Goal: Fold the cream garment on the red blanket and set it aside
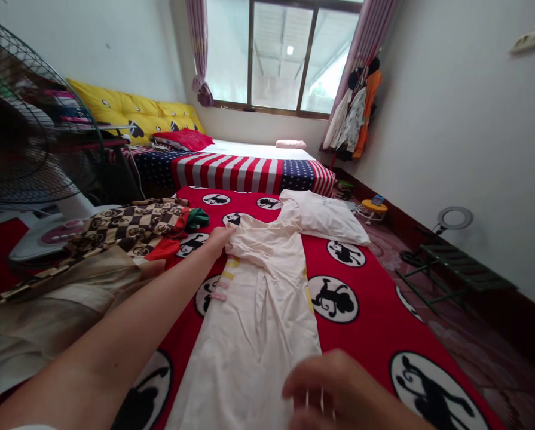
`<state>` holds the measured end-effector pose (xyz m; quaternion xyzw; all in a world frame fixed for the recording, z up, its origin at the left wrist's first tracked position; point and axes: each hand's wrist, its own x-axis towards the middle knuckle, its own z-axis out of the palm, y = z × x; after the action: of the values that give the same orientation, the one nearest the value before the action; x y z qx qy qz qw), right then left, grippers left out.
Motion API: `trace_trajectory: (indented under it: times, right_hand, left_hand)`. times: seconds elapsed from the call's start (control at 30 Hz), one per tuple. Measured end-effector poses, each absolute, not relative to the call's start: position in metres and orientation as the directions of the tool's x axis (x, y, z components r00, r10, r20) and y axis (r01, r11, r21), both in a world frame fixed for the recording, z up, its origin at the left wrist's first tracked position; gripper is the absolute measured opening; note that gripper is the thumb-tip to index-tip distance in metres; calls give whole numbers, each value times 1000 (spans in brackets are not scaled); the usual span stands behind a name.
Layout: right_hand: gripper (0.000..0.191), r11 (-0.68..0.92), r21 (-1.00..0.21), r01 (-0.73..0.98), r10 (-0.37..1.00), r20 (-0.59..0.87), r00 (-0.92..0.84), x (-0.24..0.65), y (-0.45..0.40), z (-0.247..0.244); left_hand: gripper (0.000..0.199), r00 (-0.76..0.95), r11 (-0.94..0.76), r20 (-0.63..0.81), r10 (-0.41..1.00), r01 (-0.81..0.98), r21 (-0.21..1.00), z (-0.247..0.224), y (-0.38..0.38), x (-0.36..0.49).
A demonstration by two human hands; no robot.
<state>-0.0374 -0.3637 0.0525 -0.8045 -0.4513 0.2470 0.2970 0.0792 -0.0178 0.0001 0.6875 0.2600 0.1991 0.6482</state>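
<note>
A long cream garment (pixel 267 298), which looks like a dress, lies stretched out on a red blanket (pixel 375 298) with black-and-white monkey prints. Pink and yellow strips show along its side edges. My left hand (pixel 221 237) reaches to the garment's far left corner, its fingers closed on the cloth there. Nearer to me, my right hand (pixel 334 385) is slightly blurred over the garment's lower right part. Its fingers are bent with gaps between them, and nothing shows in them.
A white pillow (pixel 327 215) lies past the garment. On the left are a brown checked cloth (pixel 135 224), crumpled beige fabric (pixel 79 298) and a fan (pixel 29 125). A bed with a striped cover (pixel 231 170) stands by the window; a folding stool (pixel 459 269) is at right.
</note>
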Motion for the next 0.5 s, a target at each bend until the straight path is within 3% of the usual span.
trace_trajectory:
  times: [0.17, 0.27, 0.43, 0.5]
  right_hand:
    - [10, -486, -694, 531, 626, 147, 766, 87, -298, 47]
    - [14, -570, -646, 509, 511, 206, 834, 148, -254, 40]
    - [28, -666, -539, 516, 465, 241, 852, 201, -204, 30]
    - [24, -715, -497, 492, 447, 217, 868, 210, -194, 26]
  left_hand:
    - [42, 817, -45, -16, 576, 51, 998, -1, -25, 65]
    - [40, 822, -53, 25, 570, 7, 999, -3, -27, 62]
    - [40, 812, -52, 72, 579, -51, 997, -7, -27, 59]
    - [41, 802, -48, 66, 593, -47, 998, -9, -26, 58]
